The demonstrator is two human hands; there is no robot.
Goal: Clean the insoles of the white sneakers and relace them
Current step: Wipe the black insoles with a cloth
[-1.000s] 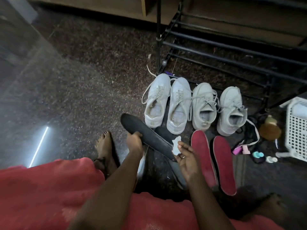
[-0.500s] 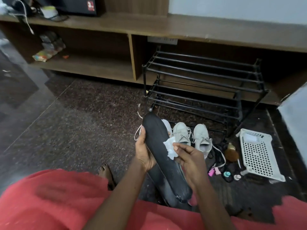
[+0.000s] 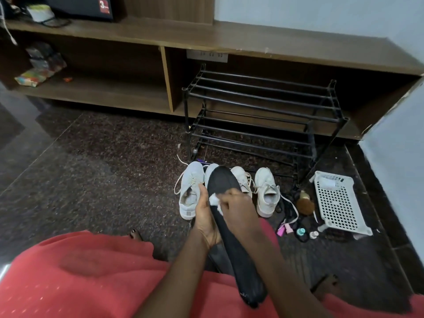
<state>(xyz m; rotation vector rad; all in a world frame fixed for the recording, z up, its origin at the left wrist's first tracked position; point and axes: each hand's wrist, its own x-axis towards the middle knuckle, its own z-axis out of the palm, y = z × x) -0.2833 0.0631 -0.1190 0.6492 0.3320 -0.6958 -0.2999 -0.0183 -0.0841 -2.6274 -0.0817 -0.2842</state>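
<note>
Black insole (image 3: 238,255), toe far and heel near, partly hides two white sneakers (image 3: 239,174). Left hand (image 3: 204,216) grips its edge; right hand (image 3: 238,207) pinches a white wipe (image 3: 214,200).

You see: black metal rack (image 3: 263,104) at the floor's far edge, against the wooden shelf unit (image 3: 229,39) | white perforated basket (image 3: 337,203) near the rack's right foot | colourful packet (image 3: 34,75) on the unit's lower-left shelf
</note>
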